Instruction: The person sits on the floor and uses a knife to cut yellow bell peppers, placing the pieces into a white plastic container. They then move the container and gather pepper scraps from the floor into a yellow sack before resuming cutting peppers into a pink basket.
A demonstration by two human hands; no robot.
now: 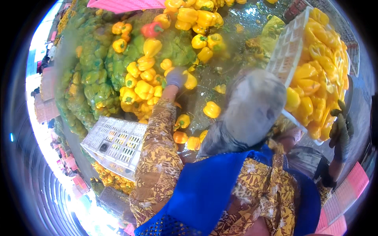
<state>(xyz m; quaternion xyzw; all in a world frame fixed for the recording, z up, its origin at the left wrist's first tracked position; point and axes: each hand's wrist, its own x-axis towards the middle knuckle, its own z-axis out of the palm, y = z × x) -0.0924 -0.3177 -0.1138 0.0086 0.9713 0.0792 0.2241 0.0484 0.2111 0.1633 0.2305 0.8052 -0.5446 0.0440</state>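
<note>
While a white crate [289, 49] stands full of yellow peppers [309, 76], the left hand [176, 78], in a pale purple glove, reaches well to the left of that crate. It is right by a loose yellow pepper [191, 81], but its fingertips are hidden, so I cannot tell if it grips it. The right hand [341, 135], in a dark glove, is just beside the crate's right side, its fingers spread apart. A pepper pile [144, 89], a red pepper [151, 30] and green net bags [96, 88] lie left of the crate.
</note>
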